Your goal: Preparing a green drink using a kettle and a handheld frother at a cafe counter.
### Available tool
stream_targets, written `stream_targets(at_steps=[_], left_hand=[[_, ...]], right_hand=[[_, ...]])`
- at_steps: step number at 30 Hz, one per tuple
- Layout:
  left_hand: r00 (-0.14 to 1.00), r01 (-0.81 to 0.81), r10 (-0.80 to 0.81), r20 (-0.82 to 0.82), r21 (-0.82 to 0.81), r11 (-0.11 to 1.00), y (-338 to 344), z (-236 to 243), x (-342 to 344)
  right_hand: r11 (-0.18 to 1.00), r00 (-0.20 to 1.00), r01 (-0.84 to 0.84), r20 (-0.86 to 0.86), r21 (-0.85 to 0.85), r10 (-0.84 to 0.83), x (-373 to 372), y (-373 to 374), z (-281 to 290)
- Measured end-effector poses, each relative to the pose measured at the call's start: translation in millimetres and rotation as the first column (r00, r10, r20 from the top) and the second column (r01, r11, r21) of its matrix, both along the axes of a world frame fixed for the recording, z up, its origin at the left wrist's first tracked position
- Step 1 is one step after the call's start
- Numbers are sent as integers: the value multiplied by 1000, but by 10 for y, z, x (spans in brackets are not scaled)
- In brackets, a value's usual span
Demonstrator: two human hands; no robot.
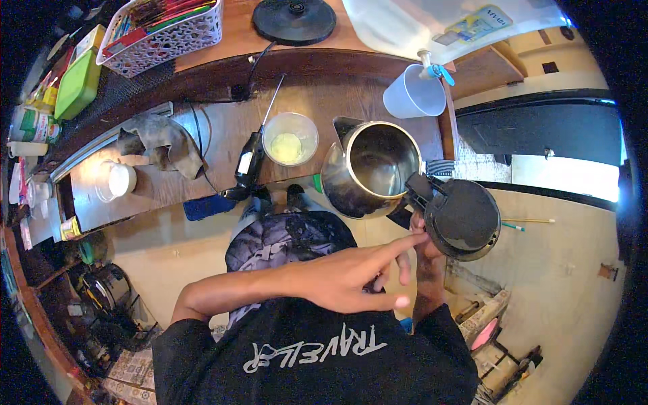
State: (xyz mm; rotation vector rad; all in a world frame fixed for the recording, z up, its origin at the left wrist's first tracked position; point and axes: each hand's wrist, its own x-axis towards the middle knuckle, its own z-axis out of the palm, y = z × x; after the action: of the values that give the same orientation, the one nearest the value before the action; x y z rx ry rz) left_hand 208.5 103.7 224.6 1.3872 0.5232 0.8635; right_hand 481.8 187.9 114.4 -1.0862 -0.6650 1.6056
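A steel electric kettle (335, 183) is tipped slightly at the table's front edge, its lid (466, 219) swung wide open to the right. The bare metal inside shows, with a shiny bottom. My right hand (426, 248), partly hidden behind the lid, is closed around the kettle's handle. Across my body reaches my left hand (358, 273), index finger stretched toward the lid's hinge and thumb apart; nothing is in it. Whether that fingertip touches the handle or my right hand, I cannot tell. Left of the kettle stands a clear plastic cup (312, 150) with pale yellow contents.
A black-handled tool with a thin metal rod (251, 158) lies beside the cup. A translucent cup (412, 94) is under the blue tap (442, 73) of a water container. Farther back are the kettle base (295, 23) and a basket (169, 47). Grey cloth (169, 145) and a white cup (121, 181) lie left.
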Motion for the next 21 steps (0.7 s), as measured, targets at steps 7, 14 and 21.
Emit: stream_targets(at_steps=[7, 14, 21], left_hand=[[958, -93, 141, 248, -196, 976, 45, -33, 272], [941, -160, 216, 259, -221, 962, 44, 34, 311], [935, -75, 185, 302, -341, 937, 38, 65, 251]], right_hand=[[1000, 1000, 21, 8, 3, -21, -28, -112, 3], [999, 1000, 23, 9, 28, -24, -23, -262, 23], [998, 999, 39, 9, 58, -40, -71, -322, -16]])
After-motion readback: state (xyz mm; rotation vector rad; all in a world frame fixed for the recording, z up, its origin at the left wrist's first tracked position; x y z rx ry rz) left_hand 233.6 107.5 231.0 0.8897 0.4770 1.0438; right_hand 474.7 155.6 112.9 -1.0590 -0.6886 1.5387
